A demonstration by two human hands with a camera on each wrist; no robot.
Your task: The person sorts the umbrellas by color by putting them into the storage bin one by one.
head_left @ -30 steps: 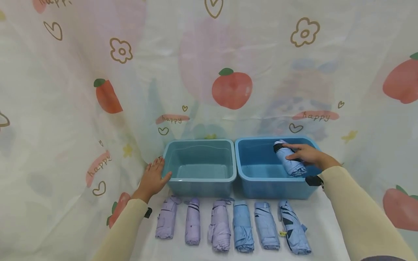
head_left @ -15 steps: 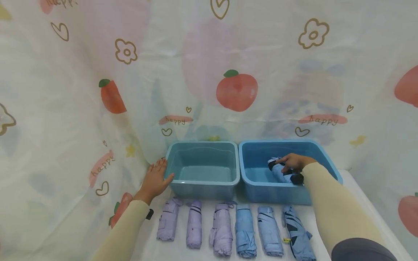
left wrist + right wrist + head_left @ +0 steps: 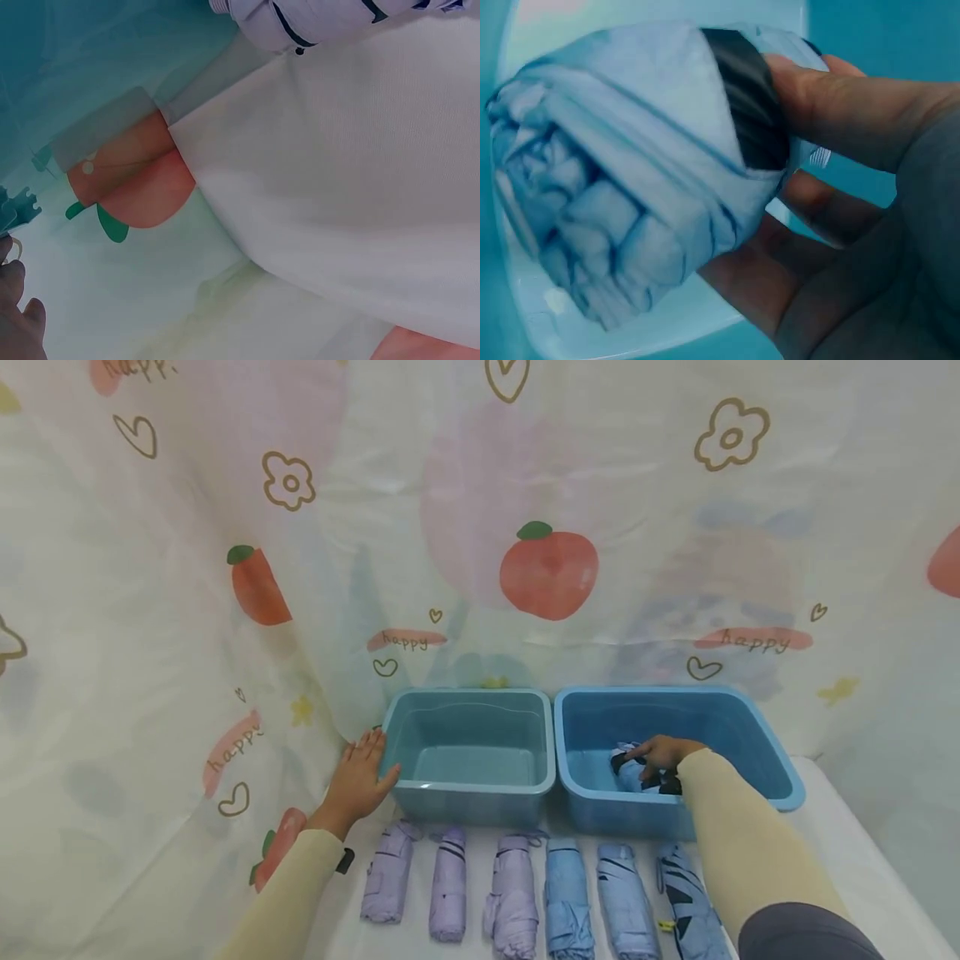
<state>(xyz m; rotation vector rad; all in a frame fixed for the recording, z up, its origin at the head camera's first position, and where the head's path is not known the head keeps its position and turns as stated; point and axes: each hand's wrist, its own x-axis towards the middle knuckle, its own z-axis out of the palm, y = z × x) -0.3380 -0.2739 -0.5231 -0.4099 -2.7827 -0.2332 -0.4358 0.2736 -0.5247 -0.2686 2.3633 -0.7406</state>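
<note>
My right hand [image 3: 666, 754] is down inside the blue bin [image 3: 618, 817], gripping a light blue folded umbrella [image 3: 628, 774]. In the right wrist view, thumb and fingers curl round this umbrella [image 3: 637, 142] near its black band, above the bin's pale floor; whether it touches the floor I cannot tell. My left hand [image 3: 362, 781] rests on the left side of the grey-green bin [image 3: 472, 810], fingers straight. At the left wrist view's lower left corner, only part of that hand [image 3: 19, 307] shows.
Before the bins lie three purple folded umbrellas, left [image 3: 387, 877], middle [image 3: 448, 889] and right [image 3: 513, 897], then three blue ones, left [image 3: 567, 897], middle [image 3: 627, 902] and right [image 3: 688, 902], partly behind my right sleeve. A printed curtain [image 3: 480, 485] hangs behind.
My right hand has lowered the blue umbrella from the rim's height deeper into the blue bin. My left hand stays on the grey-green bin; the head view has shifted slightly.
</note>
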